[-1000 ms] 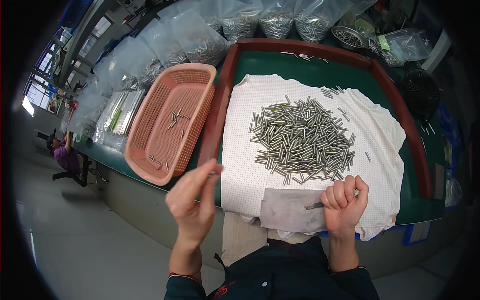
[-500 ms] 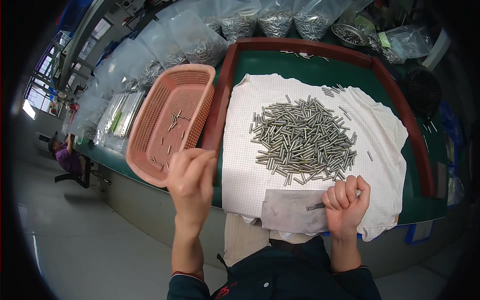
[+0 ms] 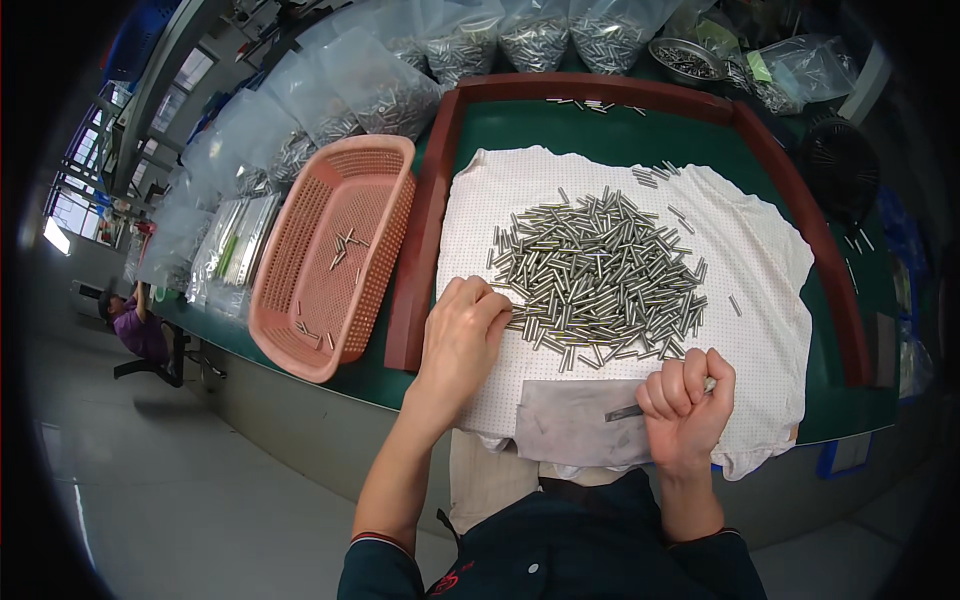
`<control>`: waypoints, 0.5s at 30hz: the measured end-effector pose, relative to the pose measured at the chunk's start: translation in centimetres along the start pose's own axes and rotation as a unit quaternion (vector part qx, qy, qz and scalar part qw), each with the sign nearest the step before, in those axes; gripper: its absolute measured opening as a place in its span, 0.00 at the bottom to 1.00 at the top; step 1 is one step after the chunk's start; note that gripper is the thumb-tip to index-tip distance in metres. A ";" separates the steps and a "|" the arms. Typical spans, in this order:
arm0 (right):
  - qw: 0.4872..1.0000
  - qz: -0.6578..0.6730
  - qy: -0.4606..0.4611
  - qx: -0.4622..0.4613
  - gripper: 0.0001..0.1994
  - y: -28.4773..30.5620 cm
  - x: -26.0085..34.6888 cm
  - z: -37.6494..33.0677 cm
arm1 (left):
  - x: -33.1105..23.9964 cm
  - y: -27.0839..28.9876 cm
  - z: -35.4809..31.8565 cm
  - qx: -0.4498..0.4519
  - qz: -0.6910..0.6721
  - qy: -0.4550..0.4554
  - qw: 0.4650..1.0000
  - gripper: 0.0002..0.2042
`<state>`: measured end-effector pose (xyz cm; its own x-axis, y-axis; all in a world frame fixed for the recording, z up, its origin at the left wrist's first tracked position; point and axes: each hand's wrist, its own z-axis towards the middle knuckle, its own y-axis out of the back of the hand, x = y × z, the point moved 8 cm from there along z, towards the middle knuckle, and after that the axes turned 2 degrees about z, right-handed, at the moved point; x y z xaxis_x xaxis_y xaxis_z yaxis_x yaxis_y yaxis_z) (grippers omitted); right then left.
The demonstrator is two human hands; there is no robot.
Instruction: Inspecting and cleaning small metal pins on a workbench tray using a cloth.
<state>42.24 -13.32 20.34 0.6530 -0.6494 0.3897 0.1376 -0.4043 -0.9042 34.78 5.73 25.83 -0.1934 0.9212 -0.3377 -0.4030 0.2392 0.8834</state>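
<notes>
Work surface (image 3: 620, 130): green top, raised red-brown border. Clear plastic bags (image 3: 350, 80) of metal parts ranked along the far and left edges. Floor (image 3: 150, 480): smooth grey, glossy, with pale reflections. Windows (image 3: 75, 190): far left, bright daylight. Seated person (image 3: 135, 325) in purple on a chair at the left, beside the surface.
</notes>
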 end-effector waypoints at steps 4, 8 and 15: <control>1.000 -0.006 -0.004 0.004 0.20 -0.2 0.0 0.1 | 0.1 -0.2 0.4 0.014 -0.006 0.001 1.000 0.02; 1.000 -0.009 -0.006 0.000 0.20 0.0 -0.1 0.1 | 0.0 -0.4 0.4 0.032 -0.008 -0.003 0.999 0.04; 1.000 -0.004 -0.008 0.003 0.21 -0.1 0.0 0.0 | -1.0 -0.2 0.0 0.041 0.039 -0.046 0.997 0.04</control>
<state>42.26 -13.24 20.42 0.6629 -0.6362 0.3947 0.1478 -0.4055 -0.9020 35.07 4.73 26.00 -0.1374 0.9609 -0.2402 -0.3147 0.1876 0.9305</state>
